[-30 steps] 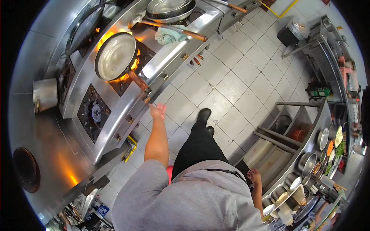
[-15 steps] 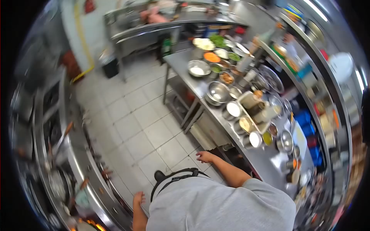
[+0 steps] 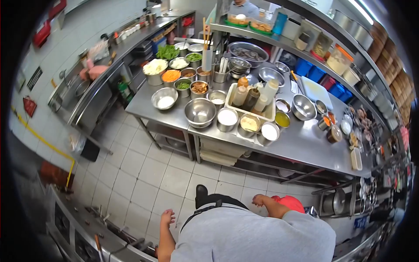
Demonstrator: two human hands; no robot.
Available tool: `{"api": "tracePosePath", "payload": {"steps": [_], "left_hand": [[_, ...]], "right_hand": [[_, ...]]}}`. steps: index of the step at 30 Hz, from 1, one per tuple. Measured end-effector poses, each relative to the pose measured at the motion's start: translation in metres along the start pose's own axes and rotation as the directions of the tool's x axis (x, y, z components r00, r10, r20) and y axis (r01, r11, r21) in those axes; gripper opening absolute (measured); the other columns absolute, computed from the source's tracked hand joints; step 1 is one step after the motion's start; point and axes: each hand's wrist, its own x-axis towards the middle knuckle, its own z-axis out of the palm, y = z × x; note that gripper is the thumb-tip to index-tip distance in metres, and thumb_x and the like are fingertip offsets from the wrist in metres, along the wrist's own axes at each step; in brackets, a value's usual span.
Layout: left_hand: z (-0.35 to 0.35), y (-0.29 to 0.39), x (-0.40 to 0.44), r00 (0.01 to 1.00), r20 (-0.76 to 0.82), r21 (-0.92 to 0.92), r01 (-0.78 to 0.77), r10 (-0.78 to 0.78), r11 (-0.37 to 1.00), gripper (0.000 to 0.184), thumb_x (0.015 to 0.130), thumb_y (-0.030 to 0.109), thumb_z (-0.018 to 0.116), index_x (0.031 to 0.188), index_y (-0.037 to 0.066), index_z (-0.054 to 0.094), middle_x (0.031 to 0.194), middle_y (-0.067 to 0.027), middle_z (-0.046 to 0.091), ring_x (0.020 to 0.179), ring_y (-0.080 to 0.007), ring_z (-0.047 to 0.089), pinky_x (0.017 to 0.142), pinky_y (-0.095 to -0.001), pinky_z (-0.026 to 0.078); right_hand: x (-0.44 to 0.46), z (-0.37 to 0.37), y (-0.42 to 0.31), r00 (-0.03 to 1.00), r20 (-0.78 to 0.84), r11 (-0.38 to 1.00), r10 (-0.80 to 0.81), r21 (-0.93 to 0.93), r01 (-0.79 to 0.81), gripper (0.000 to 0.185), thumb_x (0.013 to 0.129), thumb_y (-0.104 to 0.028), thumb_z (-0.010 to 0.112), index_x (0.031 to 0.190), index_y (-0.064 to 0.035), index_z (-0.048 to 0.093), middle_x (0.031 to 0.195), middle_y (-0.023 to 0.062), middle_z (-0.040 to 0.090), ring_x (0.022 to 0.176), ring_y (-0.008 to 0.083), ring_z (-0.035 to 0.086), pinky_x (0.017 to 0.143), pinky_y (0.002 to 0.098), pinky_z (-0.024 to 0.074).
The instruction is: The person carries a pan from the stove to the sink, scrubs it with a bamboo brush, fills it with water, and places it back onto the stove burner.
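Stainless worktable (image 3: 301, 150) is now replacing the stove (image 3: 68, 231) ahead; off its front edge, left hand (image 3: 167, 217), fingers parted, and right hand (image 3: 259, 200), loosely curled, are hanging empty.

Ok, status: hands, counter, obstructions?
Left hand and right hand seemingly empty, off the counter. Steel bowl near its front edge, untouched. Red object beside right forearm.

no lettering, number or sign can be read anywhere, the squeeze bottles (image 3: 239, 95), orange-lidded tub (image 3: 339, 62) and red wall box (image 3: 42, 34) included.
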Motion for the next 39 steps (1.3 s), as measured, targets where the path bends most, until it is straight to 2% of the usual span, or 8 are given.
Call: {"api": "tracePosePath", "payload": {"steps": [5, 9, 16, 20, 22, 24, 34, 39], "left_hand": [[0.036, 0.089, 0.033, 0.958, 0.248, 0.261, -0.208, 0.143, 0.943, 0.041, 0.088, 0.035, 0.059, 0.121, 0.012, 0.055, 0.101, -0.0063, 0.064, 0.081, -0.017, 0.059, 0.064, -0.0325, 0.048], [0.02, 0.091, 0.091, 0.859, 0.42, 0.351, -0.451, 0.293, 0.82, 0.047, 0.083, 0.031, 0.067, 0.12, 0.005, 0.058, 0.105, -0.0087, 0.065, 0.094, -0.0171, 0.06, 0.083, -0.0279, 0.047], [-0.024, 0.149, 0.054, 0.942, 0.334, 0.46, -0.204, 0.044, 0.864, 0.045, 0.084, 0.033, 0.063, 0.117, 0.003, 0.06, 0.113, -0.0134, 0.064, 0.104, -0.0243, 0.059, 0.091, -0.0325, 0.045], [-0.062, 0.165, 0.086, 0.936, 0.351, 0.52, -0.225, 0.034, 0.824, 0.045, 0.085, 0.033, 0.061, 0.118, 0.003, 0.059, 0.114, -0.0146, 0.063, 0.105, -0.0257, 0.059, 0.092, -0.0334, 0.045], [-0.078, 0.175, 0.1, 0.933, 0.359, 0.538, -0.232, 0.03, 0.811, 0.046, 0.085, 0.033, 0.06, 0.119, 0.002, 0.058, 0.114, -0.0151, 0.063, 0.105, -0.0264, 0.059, 0.092, -0.0339, 0.045], [-0.095, 0.185, 0.112, 0.932, 0.362, 0.556, -0.24, 0.028, 0.796, 0.046, 0.086, 0.033, 0.059, 0.119, 0.002, 0.058, 0.114, -0.0157, 0.063, 0.106, -0.0271, 0.059, 0.092, -0.0344, 0.045], [-0.176, 0.239, 0.174, 0.944, 0.33, 0.572, -0.209, 0.01, 0.793, 0.047, 0.088, 0.033, 0.054, 0.122, 0.0, 0.055, 0.115, -0.0184, 0.062, 0.109, -0.0307, 0.057, 0.094, -0.0368, 0.044], [-0.252, 0.229, 0.218, 0.929, 0.367, 0.616, -0.278, 0.043, 0.737, 0.048, 0.089, 0.033, 0.051, 0.123, 0.0, 0.054, 0.116, -0.0198, 0.061, 0.11, -0.0324, 0.057, 0.095, -0.038, 0.043]], "right_hand": [[0.018, -0.009, -0.064, 0.998, 0.009, 0.977, 0.068, 0.2, -0.068, 0.049, 0.09, -0.048, 0.049, 0.111, -0.0062, 0.061, 0.098, 0.0095, 0.066, 0.064, 0.0192, 0.062, 0.049, 0.0354, 0.0502], [-0.007, -0.047, -0.19, 0.961, 0.043, 0.903, -0.273, 0.356, 0.24, 0.063, 0.087, -0.062, 0.047, 0.101, -0.0039, 0.066, 0.086, 0.0112, 0.065, 0.069, 0.0213, 0.062, 0.056, 0.0399, 0.0501], [0.006, -0.046, -0.287, 0.742, 0.024, 0.707, -0.67, -0.287, 0.647, 0.046, 0.089, -0.041, 0.051, 0.117, -0.0055, 0.059, 0.12, 0.0171, 0.06, 0.112, 0.029, 0.056, 0.094, 0.0399, 0.0423], [0.003, -0.04, -0.257, 0.791, -0.034, 0.792, -0.61, -0.019, 0.61, 0.046, 0.088, -0.042, 0.051, 0.122, -0.0105, 0.058, 0.125, 0.0131, 0.058, 0.111, 0.0247, 0.056, 0.09, 0.0368, 0.0445], [-0.04, -0.012, -0.238, 0.991, 0.077, 0.786, -0.112, 0.616, 0.041, 0.056, 0.088, -0.054, 0.047, 0.126, -0.0147, 0.056, 0.131, 0.0117, 0.054, 0.111, 0.0297, 0.055, 0.086, 0.0445, 0.047], [-0.049, 0.011, -0.221, 0.986, 0.12, 0.795, 0.114, 0.585, -0.163, 0.064, 0.084, -0.062, 0.046, 0.132, -0.0204, 0.051, 0.135, 0.0107, 0.05, 0.109, 0.0325, 0.056, 0.081, 0.0503, 0.0481], [-0.039, 0.104, -0.297, 0.957, 0.291, 0.931, 0.011, 0.345, -0.115, 0.058, 0.075, -0.019, 0.065, 0.132, -0.0211, 0.051, 0.122, 0.0118, 0.06, 0.101, 0.0321, 0.063, 0.08, 0.0533, 0.0503], [-0.008, 0.097, -0.348, 0.957, -0.149, 0.835, -0.249, 0.468, 0.29, 0.052, 0.068, -0.018, 0.073, 0.118, -0.0107, 0.061, 0.104, 0.0108, 0.067, 0.085, 0.0305, 0.066, 0.069, 0.0431, 0.0542]]}}
